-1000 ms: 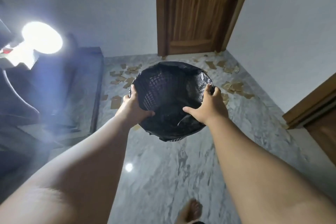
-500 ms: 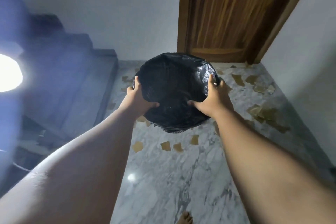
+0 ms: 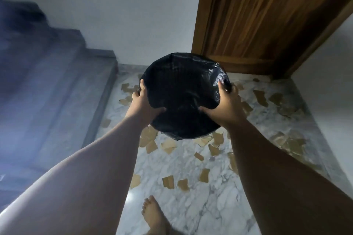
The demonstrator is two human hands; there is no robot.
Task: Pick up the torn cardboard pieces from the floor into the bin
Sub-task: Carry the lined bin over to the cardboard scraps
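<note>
A round bin [image 3: 183, 93] lined with a black plastic bag hangs above the floor at arm's length. My left hand [image 3: 142, 104] grips its left rim, thumb inside. My right hand [image 3: 224, 105] grips the right rim the same way. Torn brown cardboard pieces [image 3: 168, 182] lie scattered on the marble floor [image 3: 193, 210], under and around the bin, with more cardboard pieces [image 3: 277, 99] along the right wall. The bin's inside is dark, so its contents cannot be made out.
A wooden door [image 3: 267, 17] stands closed ahead on the right. Grey stone stairs [image 3: 63, 82] rise on the left. A white wall [image 3: 324, 86] bounds the floor on the right. My bare foot [image 3: 154, 215] is on the floor below the bin.
I have walked forward with the bin held in both hands. The door and the cardboard pieces are closer, and more pieces now show below the bin. The bright lamp has left the view.
</note>
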